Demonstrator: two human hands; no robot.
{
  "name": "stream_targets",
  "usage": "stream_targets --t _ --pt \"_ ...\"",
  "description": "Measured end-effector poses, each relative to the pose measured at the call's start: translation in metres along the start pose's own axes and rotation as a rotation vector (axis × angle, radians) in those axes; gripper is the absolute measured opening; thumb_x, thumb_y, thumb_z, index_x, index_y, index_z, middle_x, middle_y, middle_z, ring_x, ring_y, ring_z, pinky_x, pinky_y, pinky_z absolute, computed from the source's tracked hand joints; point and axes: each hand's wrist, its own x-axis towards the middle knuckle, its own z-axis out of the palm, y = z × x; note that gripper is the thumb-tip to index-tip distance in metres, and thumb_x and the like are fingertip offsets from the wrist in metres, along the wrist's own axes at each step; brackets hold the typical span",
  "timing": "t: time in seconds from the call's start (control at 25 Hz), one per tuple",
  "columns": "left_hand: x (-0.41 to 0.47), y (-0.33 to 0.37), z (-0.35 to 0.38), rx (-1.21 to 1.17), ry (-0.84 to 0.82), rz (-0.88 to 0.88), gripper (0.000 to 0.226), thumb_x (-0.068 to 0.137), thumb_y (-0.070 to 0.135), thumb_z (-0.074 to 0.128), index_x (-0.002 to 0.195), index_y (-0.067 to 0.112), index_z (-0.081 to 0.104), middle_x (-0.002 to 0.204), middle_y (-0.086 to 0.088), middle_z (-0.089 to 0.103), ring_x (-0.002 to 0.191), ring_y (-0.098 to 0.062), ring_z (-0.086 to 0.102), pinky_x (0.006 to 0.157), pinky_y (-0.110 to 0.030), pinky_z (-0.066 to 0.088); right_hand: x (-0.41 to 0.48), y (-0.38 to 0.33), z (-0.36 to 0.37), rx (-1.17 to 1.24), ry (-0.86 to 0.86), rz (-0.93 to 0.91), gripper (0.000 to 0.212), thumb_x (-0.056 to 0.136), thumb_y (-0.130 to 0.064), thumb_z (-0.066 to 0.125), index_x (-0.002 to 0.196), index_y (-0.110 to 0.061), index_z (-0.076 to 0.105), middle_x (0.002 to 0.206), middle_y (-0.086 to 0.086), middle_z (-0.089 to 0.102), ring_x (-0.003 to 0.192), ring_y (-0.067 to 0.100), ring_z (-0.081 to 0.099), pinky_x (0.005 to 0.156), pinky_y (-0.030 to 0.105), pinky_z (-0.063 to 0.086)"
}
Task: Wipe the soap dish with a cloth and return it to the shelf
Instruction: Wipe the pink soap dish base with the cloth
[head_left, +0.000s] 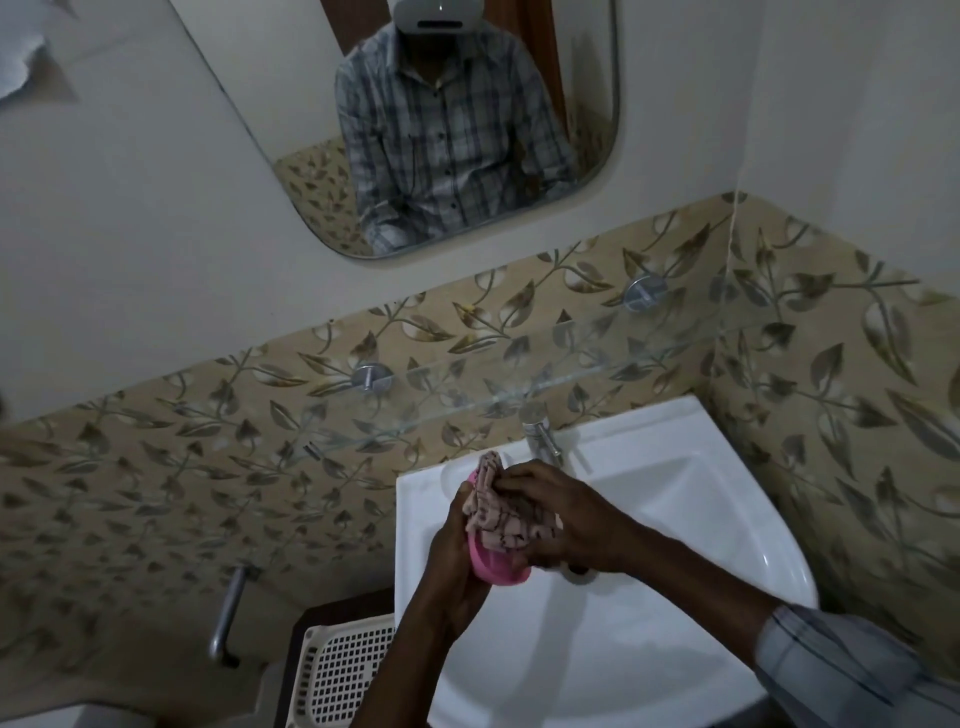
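Observation:
Over the white sink (701, 519) my left hand (454, 561) grips a pink soap dish (493, 566) from its left side. A crumpled pinkish patterned cloth (498, 512) covers most of the dish, so only its lower rim and a bit of its top edge show. My right hand (566, 519) presses the cloth against the dish from the right. A clear glass shelf (493, 387) runs along the tiled wall above the sink on two metal brackets, with nothing seen on it.
A chrome tap (540, 434) stands at the back of the sink, just behind my hands. A mirror (441, 119) hangs above the shelf. A white perforated basket (345, 670) sits left of the sink, and a metal rail (226, 613) juts from the wall.

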Motion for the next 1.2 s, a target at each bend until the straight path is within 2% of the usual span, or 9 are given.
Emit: stream_targets --t 0.24,0.36,0.44,0.52,0.64,0.8,0.96,1.04,1.2 --pt "0.004 0.011 0.011 -0.077 -0.006 -0.069 0.039 0.095 0.035 0.049 0.103 0.010 0.079 0.108 -0.015 0.075 0.097 -0.029 0.073 0.080 -0.041 0.061 0.001 -0.014 0.028 -0.122 0.234 0.001 0.072 0.083 -0.050 0.065 0.144 -0.021 0.041 0.136 -0.004 0.046 0.121 0.016 0.050 0.100 0.036 0.047" --pt "0.002 0.012 0.010 0.001 0.048 -0.129 0.043 0.090 0.043 0.054 0.102 0.009 0.077 0.097 -0.017 0.074 0.085 -0.031 0.069 0.074 -0.042 0.057 0.009 -0.008 0.018 -0.127 0.262 -0.007 0.054 0.087 -0.020 0.067 0.138 -0.010 0.051 0.126 0.009 0.060 0.112 0.026 0.060 0.094 0.039 0.052" --pt "0.003 0.008 0.009 -0.015 0.100 -0.161 0.048 0.096 0.045 0.047 0.112 0.006 0.070 0.098 -0.019 0.075 0.090 -0.032 0.066 0.078 -0.043 0.054 0.008 -0.008 0.016 -0.203 0.304 -0.001 0.047 0.085 -0.017 0.063 0.131 -0.008 0.057 0.119 0.012 0.067 0.106 0.029 0.064 0.089 0.037 0.055" --pt "0.001 0.007 0.009 -0.131 0.118 -0.208 0.053 0.096 0.047 0.045 0.117 0.003 0.065 0.102 -0.022 0.073 0.100 -0.035 0.063 0.089 -0.047 0.048 0.003 -0.011 0.020 -0.324 0.204 -0.128 0.045 0.080 -0.016 0.066 0.124 -0.006 0.062 0.116 0.013 0.067 0.102 0.030 0.064 0.087 0.036 0.054" --pt "-0.001 0.011 0.012 -0.162 0.095 -0.273 0.054 0.094 0.048 0.051 0.122 0.003 0.060 0.103 -0.024 0.069 0.093 -0.037 0.062 0.087 -0.050 0.048 0.013 -0.006 0.011 -0.384 0.224 -0.265 0.037 0.074 -0.003 0.072 0.111 0.000 0.070 0.106 0.019 0.070 0.095 0.035 0.067 0.084 0.045 0.057" --pt "0.001 0.022 0.006 -0.287 0.047 -0.254 0.073 0.055 0.021 0.089 0.117 -0.006 0.060 0.102 -0.022 0.062 0.094 -0.032 0.058 0.092 -0.045 0.050 0.023 -0.004 0.018 -0.456 0.054 -0.434 0.048 0.068 0.006 0.076 0.115 -0.002 0.067 0.113 0.021 0.070 0.100 0.037 0.067 0.087 0.047 0.057" --pt "0.012 0.028 0.002 -0.319 0.055 -0.164 0.056 0.064 0.019 0.077 0.115 0.002 0.060 0.104 -0.014 0.056 0.093 -0.023 0.051 0.109 -0.033 0.029 0.036 -0.017 0.021 -0.476 0.243 -0.253 0.040 0.075 -0.009 0.068 0.114 -0.003 0.069 0.110 0.018 0.070 0.094 0.035 0.067 0.080 0.043 0.058" --pt "0.018 0.026 0.002 -0.313 0.045 -0.140 0.052 0.069 0.022 0.076 0.114 -0.001 0.060 0.107 -0.016 0.058 0.096 -0.024 0.053 0.110 -0.037 0.031 0.037 -0.018 0.025 -0.497 0.285 -0.190 0.041 0.078 -0.010 0.064 0.119 -0.005 0.067 0.115 0.016 0.069 0.099 0.032 0.066 0.082 0.038 0.056" --pt "0.022 -0.001 0.005 -0.009 0.185 0.014 0.054 0.103 0.039 0.039 0.139 0.001 0.051 0.130 -0.025 0.059 0.116 -0.041 0.057 0.102 -0.053 0.043 0.043 -0.014 0.027 -0.345 0.252 0.338 0.026 0.089 -0.019 0.061 0.114 -0.011 0.063 0.113 0.009 0.068 0.105 0.028 0.065 0.085 0.037 0.054"
